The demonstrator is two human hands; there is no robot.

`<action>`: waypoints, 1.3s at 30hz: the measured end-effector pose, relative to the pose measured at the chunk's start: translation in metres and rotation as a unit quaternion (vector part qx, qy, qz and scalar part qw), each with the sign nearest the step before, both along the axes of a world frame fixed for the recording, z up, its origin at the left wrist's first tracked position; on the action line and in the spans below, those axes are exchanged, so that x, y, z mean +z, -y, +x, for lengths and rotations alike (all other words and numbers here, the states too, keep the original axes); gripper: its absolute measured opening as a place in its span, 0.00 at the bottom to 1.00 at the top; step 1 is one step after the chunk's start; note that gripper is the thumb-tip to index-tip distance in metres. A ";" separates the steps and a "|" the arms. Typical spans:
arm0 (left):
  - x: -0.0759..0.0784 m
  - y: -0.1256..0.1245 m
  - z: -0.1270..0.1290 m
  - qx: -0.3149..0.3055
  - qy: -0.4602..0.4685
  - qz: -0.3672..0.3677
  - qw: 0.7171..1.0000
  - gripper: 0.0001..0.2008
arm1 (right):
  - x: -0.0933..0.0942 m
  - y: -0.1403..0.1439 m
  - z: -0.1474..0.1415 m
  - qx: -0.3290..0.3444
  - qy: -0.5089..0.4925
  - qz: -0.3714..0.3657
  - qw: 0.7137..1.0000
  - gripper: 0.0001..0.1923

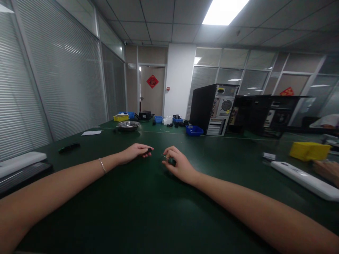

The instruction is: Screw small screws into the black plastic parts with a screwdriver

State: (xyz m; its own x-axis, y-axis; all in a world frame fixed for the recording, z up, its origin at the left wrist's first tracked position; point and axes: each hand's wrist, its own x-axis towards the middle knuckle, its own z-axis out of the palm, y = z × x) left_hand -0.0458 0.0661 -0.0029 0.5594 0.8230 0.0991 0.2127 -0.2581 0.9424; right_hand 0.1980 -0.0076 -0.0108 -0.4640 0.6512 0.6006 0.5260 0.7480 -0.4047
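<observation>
Nearer the wearer than the bowl (128,129), the left hand (137,150) pinches a black part (149,150) in its fingers; farther right of the bowl, the right hand (178,164) curls its fingers around a dark piece (172,161). Both look light, stiff, best gripped by their sides.

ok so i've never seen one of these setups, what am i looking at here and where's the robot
There is no robot here, just a person's two bare hands. The single picture comes from a camera worn on that person's head, looking forward and down, so the forearms reach in from the bottom corners.

The left hand holds a small black piece; the right hand holds a small dark object, too blurred to identify.

On the dark green table are a metal bowl, a blue tray and a computer tower. Another person's hand shows at the right edge.
</observation>
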 end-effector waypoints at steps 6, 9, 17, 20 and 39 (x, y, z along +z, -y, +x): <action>0.006 0.034 0.021 -0.138 -0.074 0.108 0.982 0.13 | -0.008 -0.017 0.005 -0.099 -0.015 -0.057 0.993 0.07; 0.005 0.037 0.019 -0.128 -0.116 0.181 0.968 0.11 | -0.008 -0.017 0.006 -0.106 0.002 -0.094 0.990 0.09; 0.004 0.036 0.018 -0.121 -0.164 0.238 0.950 0.14 | -0.005 -0.011 0.002 -0.076 0.036 -0.080 0.993 0.10; 0.007 0.037 0.016 -0.125 -0.166 0.192 0.959 0.19 | -0.004 -0.007 0.001 -0.074 0.042 -0.069 0.994 0.14; -0.004 0.032 0.017 -0.086 -0.114 0.230 0.963 0.14 | -0.004 -0.003 -0.001 -0.052 0.045 -0.048 0.996 0.16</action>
